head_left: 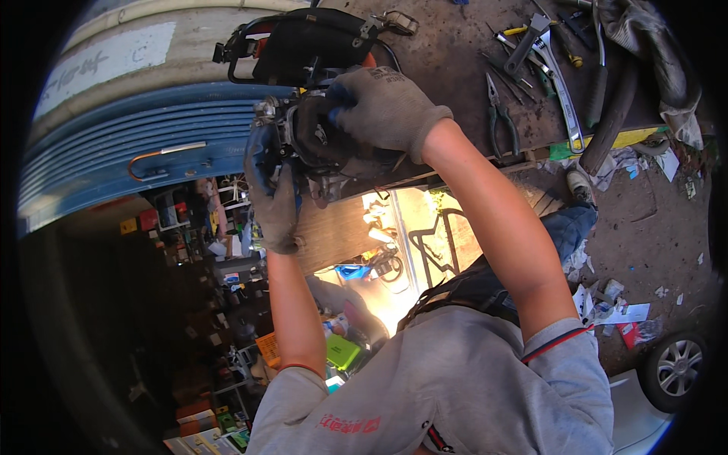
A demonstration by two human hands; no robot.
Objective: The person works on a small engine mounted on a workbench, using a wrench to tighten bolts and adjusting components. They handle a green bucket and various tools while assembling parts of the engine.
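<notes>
A small dark engine (309, 136) with metal fittings sits at the edge of the brown workbench, between my two hands. My left hand (276, 208), in a grey and blue work glove, is closed around its left side. My right hand (388, 110), gloved alike, lies over its upper right part with the fingers curled against it; the fingertips are partly hidden. Just behind the engine is a black housing (322, 42) with a tubular frame, showing orange-red bits and a dark cable.
On the workbench (447, 61), to the right, lie pliers (500, 114), an adjustable wrench (560, 95), a hammer (527, 47) and several screwdrivers. A blue shutter (98, 152) borders the left side. Cluttered shelves (227, 265) stand below it. Paper scraps litter the ground near a car wheel (677, 371).
</notes>
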